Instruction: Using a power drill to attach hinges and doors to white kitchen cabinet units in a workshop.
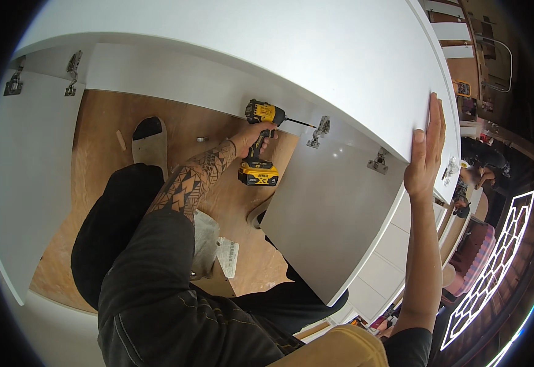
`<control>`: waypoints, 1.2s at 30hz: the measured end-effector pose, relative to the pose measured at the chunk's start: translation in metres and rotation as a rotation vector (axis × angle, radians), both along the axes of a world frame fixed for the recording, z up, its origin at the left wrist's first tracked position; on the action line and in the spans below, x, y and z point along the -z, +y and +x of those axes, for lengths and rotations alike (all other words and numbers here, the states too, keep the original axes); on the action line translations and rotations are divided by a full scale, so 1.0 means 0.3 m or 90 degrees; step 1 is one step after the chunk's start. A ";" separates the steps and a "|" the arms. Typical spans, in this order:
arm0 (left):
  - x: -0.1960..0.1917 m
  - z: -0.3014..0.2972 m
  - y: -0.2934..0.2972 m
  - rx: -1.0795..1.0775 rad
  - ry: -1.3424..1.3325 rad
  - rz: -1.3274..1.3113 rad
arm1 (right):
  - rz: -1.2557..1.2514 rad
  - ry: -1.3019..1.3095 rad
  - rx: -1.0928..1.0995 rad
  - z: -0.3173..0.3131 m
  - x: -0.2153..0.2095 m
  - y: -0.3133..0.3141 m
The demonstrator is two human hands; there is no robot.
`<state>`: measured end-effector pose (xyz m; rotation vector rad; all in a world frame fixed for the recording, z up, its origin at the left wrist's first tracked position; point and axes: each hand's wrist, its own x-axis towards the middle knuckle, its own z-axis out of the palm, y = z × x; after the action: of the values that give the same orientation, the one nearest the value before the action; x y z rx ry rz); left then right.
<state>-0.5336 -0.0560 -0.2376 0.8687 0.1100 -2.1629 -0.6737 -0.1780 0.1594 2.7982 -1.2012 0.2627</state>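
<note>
Left grip (256, 138) clenched round one drill (256, 154), battery (259, 176) below the fingers, bit (300, 122) right by one of four hinges (321, 129) inside one white cabinet (340, 55); right grip (426, 150) flat, unclenched, against its outside!

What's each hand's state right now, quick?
Left hand: closed, holding the yellow-and-black power driver.
Right hand: open, fingers straight, against the white panel.
</note>
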 end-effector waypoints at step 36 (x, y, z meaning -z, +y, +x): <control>-0.022 0.007 0.015 0.024 0.002 0.034 | -0.026 -0.038 -0.020 0.050 -0.019 0.048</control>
<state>-0.5315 -0.0514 -0.2311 0.9045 0.1547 -2.2061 -0.6587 -0.1638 0.1652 2.7946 -1.1515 0.3713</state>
